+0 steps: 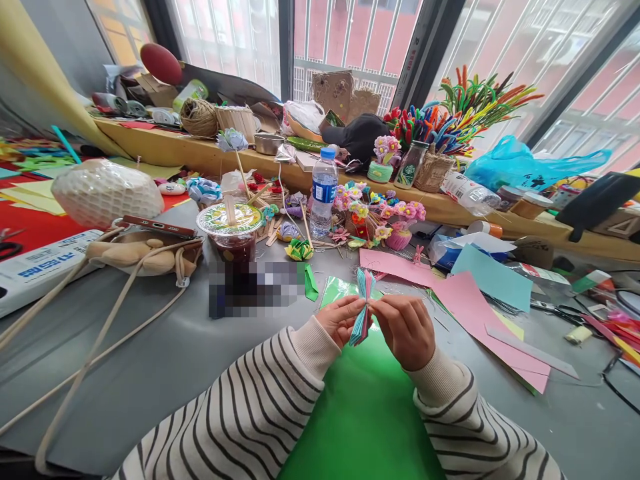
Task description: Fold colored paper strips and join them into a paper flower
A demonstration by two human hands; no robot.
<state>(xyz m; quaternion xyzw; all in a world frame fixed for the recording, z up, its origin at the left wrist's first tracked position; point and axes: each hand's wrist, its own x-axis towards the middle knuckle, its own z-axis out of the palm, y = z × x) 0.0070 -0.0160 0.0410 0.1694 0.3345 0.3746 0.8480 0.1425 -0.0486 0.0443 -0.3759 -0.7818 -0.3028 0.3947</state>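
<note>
A small bundle of pleated blue and pink paper (pixel 358 327) stands upright between my hands, narrow at its middle and fanned at both ends. My left hand (pixel 343 319) grips it from the left, with thumb and fingers closed at the narrow middle. My right hand (pixel 407 328) pinches at the same middle from the right, its fingers bent and pressed together. Whether a thread or wire lies in that pinch is too small to tell. Below the hands lies a glossy green sheet (pixel 373 407).
A lidded drink cup (pixel 231 230) and a water bottle (pixel 324 193) stand beyond my hands. Pink sheets (pixel 493 327), a light blue sheet (pixel 493 277) and scissors (pixel 563 309) lie to the right. On the left are a bag (pixel 145 257) and a white box (pixel 47 270).
</note>
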